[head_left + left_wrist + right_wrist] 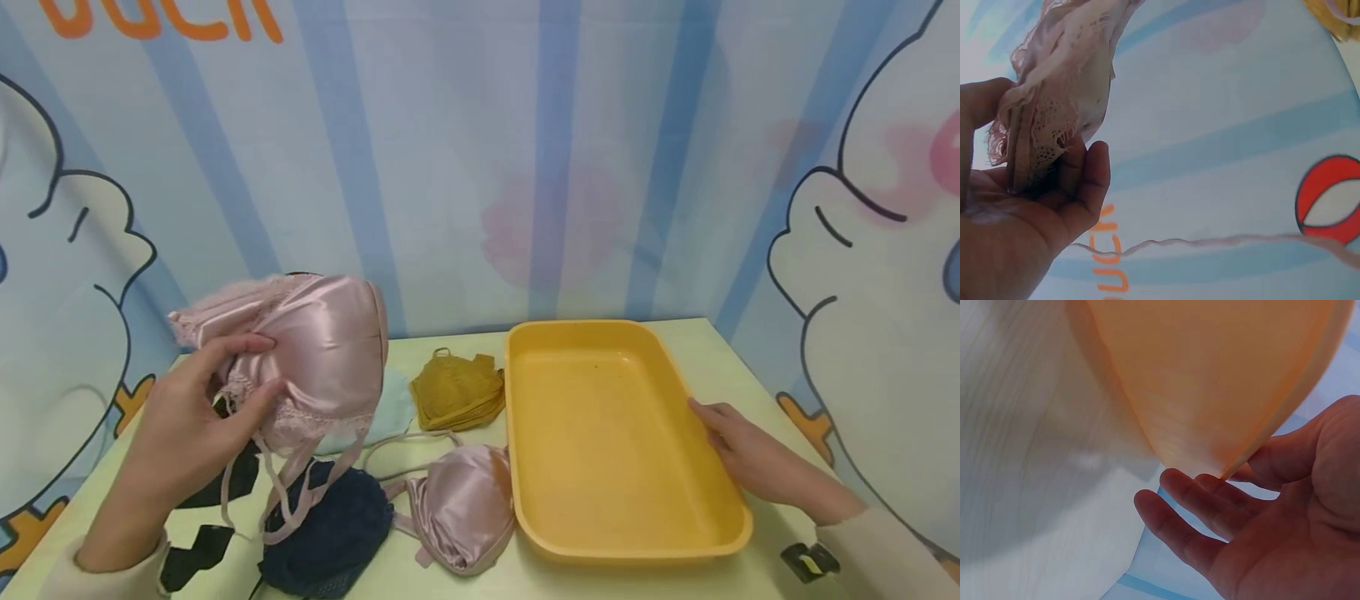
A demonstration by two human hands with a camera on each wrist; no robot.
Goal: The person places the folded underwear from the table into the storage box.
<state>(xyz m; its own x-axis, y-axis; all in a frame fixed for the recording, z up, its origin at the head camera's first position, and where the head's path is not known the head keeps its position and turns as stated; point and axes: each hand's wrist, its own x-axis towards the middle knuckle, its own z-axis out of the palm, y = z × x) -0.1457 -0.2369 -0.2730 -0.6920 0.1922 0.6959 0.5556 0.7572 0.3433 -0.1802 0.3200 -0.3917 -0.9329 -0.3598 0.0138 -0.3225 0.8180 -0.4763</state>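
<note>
A folded pink satin bra [330, 342] with lace trim is raised above the left side of the table. My left hand [187, 425] pinches it between thumb and fingers, and its thin straps dangle below. In the left wrist view the lacy edge of this bra [1054, 94] stands between the thumb and the curled fingers. My right hand [757, 458] grips the right rim of a bare yellow plastic tray [600, 450]. Seen by the right wrist camera, the tray's wall [1210, 375] slants over the pale surface, with fingers beneath the rim and a shadow alongside.
Left of the tray, another pink satin bra [465, 508] lies on the table [547, 579], with a dark navy bra [330, 533] beside it. Behind them are a mustard bra [457, 392] and a pale mint cloth piece [393, 408]. A striped cartoon curtain [465, 167] hangs behind the table.
</note>
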